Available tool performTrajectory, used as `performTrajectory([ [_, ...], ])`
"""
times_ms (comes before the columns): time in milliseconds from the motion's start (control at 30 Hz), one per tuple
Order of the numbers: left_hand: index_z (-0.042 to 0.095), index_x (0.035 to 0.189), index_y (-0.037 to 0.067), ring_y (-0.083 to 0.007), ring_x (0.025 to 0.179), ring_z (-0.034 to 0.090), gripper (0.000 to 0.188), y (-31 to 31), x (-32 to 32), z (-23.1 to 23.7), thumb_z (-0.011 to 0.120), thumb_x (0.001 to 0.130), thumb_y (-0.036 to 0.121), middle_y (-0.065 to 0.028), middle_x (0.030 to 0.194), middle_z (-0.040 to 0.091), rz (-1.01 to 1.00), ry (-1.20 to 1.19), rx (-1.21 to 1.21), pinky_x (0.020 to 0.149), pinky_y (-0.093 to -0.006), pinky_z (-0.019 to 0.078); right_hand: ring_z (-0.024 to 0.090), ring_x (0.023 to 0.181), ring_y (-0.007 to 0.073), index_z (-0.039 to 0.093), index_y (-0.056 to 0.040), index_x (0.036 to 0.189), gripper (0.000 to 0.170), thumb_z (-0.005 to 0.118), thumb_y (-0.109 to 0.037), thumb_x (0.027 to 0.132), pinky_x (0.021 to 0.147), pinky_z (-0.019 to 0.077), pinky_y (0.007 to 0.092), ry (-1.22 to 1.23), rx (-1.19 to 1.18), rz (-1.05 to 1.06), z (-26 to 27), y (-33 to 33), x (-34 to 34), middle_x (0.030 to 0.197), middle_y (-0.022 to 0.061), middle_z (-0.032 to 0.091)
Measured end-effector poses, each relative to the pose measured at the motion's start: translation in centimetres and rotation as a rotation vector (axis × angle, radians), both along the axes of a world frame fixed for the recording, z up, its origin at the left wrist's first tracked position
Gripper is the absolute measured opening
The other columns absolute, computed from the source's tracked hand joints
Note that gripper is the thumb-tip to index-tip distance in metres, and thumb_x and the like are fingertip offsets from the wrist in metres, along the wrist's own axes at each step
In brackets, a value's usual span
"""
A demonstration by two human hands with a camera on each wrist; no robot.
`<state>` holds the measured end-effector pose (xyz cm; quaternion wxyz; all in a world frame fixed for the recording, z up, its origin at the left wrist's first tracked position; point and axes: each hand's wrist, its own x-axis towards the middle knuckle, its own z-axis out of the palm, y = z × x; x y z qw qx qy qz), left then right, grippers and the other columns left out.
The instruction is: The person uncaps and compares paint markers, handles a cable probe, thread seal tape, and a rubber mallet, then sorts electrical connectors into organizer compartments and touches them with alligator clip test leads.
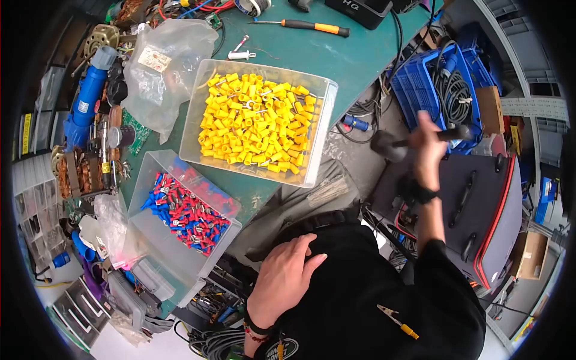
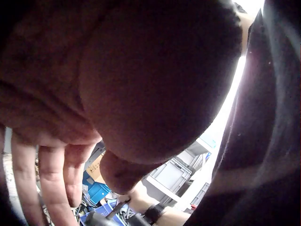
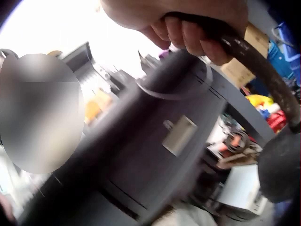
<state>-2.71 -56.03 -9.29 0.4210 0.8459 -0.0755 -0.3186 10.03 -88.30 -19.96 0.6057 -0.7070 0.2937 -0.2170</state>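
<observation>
Dumbbell, right of centre, its long axis roughly horizontal across my right hand, curled round the bar; left hand, lower centre, relaxed, well apart.

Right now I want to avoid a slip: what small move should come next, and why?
Probably bring the left hand to the dark bar: only the right hand grips it, a bulky end juts past that grip, and the left hand appears empty.

Room to pass lies between the screwdriver and large bin, whose walls block sideways reach.
</observation>
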Motion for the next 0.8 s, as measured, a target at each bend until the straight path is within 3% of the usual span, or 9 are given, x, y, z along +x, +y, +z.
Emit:
performTrajectory([
  [67,0.054,0.117,0.000,-0.0324,0.086,0.063,0.034,-0.1,0.1,0.1,0.060,0.093,0.023,-0.0127,0.089,0.064,-0.003,0.010,-0.001,0.079,-0.0408,0.0485,0.040,0.051,0.0102,0.050,-0.0080,0.068,0.031,0.058,-0.023,0.094,0.053,0.0352,0.0272,-0.224,0.133,0.102,8.1,-1.0,-2.1,0.056,-0.0026,0.040],
  [133,0.055,0.118,0.000,-0.0329,0.086,0.063,0.035,-0.2,0.3,-0.1,0.060,0.093,0.024,-0.0126,0.088,0.065,-0.011,0.002,-0.007,0.079,-0.0413,0.0487,0.051,0.069,0.0204,0.051,-0.0037,0.086,0.030,0.040,-0.027,0.100,0.079,0.0483,0.0408,-0.470,-0.318,0.198,14.3,-1.4,-3.8,0.076,0.0087,0.049],
  [233,0.055,0.118,0.000,-0.0331,0.085,0.063,0.035,-0.3,0.4,-0.3,0.060,0.093,0.024,-0.0126,0.088,0.065,-0.012,0.003,0.015,0.078,-0.0415,0.0489,0.056,0.076,0.0227,0.054,-0.0025,0.088,0.033,0.036,-0.027,0.100,0.094,0.0446,0.0475,-0.603,-0.278,-0.076,17.1,1.1,-3.4,0.080,0.0096,0.052],
  [300,0.055,0.118,0.001,-0.0331,0.084,0.063,0.035,-0.3,0.3,-0.3,0.060,0.093,0.025,-0.0126,0.087,0.065,-0.003,-0.013,0.008,0.078,-0.0416,0.0488,0.053,0.061,0.0173,0.055,-0.0039,0.079,0.035,0.042,-0.028,0.100,0.074,0.0508,0.0369,-0.548,-0.322,-0.023,12.5,-1.0,-3.0,0.067,0.0044,0.050],
  [367,0.055,0.117,0.001,-0.0332,0.083,0.063,0.035,-0.3,-0.2,-0.4,0.061,0.093,0.025,-0.0125,0.087,0.065,0.021,-0.019,0.014,0.078,-0.0416,0.0488,0.044,0.046,0.0108,0.050,-0.0084,0.068,0.034,0.054,-0.025,0.097,0.049,0.0414,0.0270,-0.452,-0.011,-0.120,4.8,-1.6,-1.3,0.053,-0.0020,0.043],
  [400,0.055,0.117,0.001,-0.0330,0.083,0.063,0.035,-0.3,-0.4,-0.5,0.060,0.093,0.025,-0.0124,0.087,0.064,0.008,-0.015,0.010,0.077,-0.0417,0.0487,0.038,0.040,0.0071,0.047,-0.0117,0.065,0.033,0.064,-0.019,0.092,0.039,0.0261,0.0248,-0.400,0.126,-0.087,0.2,-2.2,0.6,0.050,-0.0047,0.039],
  [533,0.054,0.117,0.001,-0.0319,0.085,0.062,0.034,0.0,-1.3,-0.6,0.059,0.093,0.025,-0.0121,0.088,0.063,-0.037,-0.073,0.022,0.077,-0.0417,0.0484,0.035,0.040,0.0081,0.042,-0.0143,0.056,0.043,0.075,-0.019,0.084,0.040,0.0280,0.0264,-0.181,0.095,-0.184,-12.8,-0.9,3.2,0.049,-0.0045,0.040],
  [600,0.054,0.117,0.001,-0.0317,0.086,0.062,0.034,0.3,-1.6,-0.4,0.059,0.093,0.025,-0.0121,0.088,0.063,0.023,-0.076,0.027,0.077,-0.0416,0.0484,0.036,0.040,0.0083,0.043,-0.0140,0.054,0.045,0.076,-0.020,0.083,0.041,0.0275,0.0266,-0.108,0.079,-0.196,-13.0,-1.1,2.5,0.049,-0.0045,0.041],
  [800,0.053,0.118,0.001,-0.0321,0.086,0.062,0.034,0.1,-0.3,0.4,0.060,0.093,0.023,-0.0126,0.089,0.063,0.011,-0.049,-0.019,0.077,-0.0413,0.0480,0.032,0.053,0.0093,0.047,-0.0154,0.065,0.034,0.060,-0.026,0.095,0.054,0.0294,0.0249,-0.224,0.099,0.128,14.0,-2.4,-2.5,0.059,-0.0040,0.034],
])
